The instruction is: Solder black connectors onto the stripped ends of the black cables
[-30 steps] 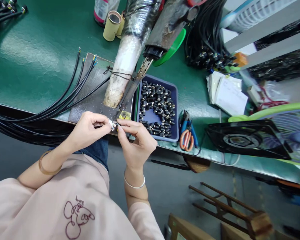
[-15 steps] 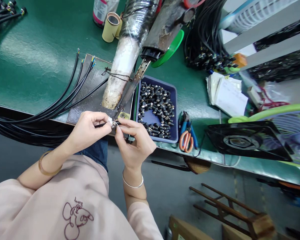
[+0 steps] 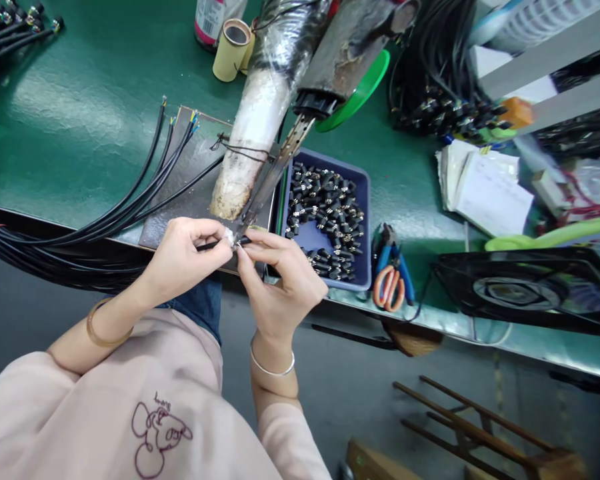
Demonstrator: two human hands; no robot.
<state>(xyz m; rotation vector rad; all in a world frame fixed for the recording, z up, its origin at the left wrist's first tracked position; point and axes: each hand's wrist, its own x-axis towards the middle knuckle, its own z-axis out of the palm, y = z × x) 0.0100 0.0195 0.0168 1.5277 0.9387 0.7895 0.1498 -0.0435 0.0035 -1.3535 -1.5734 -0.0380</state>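
Note:
My left hand [image 3: 185, 257] pinches the end of a black cable [image 3: 207, 246], with a white scrap [image 3: 229, 235] at its fingertips. Facing it, my right hand [image 3: 283, 280] is closed on a small dark connector [image 3: 245, 241], and a thin pale strand shows by its thumb. Cable end and connector meet between the two hands; their exact joint is too small to make out. Right above them is the tip of a mounted soldering iron [image 3: 286, 155], slanting down beside a wrapped white tube [image 3: 243, 137]. Beneath lies a grey metal plate [image 3: 175, 180].
A blue tray [image 3: 366, 230] of black connectors stands right of my hands, with pliers [image 3: 390, 280] beside it. Several cables [image 3: 115, 217] with bared coloured wires lie left. A fan [image 3: 515, 290], papers [image 3: 493, 193] and a cable bundle [image 3: 435, 67] are further right.
The whole view has shifted slightly, so the bench things appear further right. My hands keep their hold, with the cable and connector close under the iron's tip.

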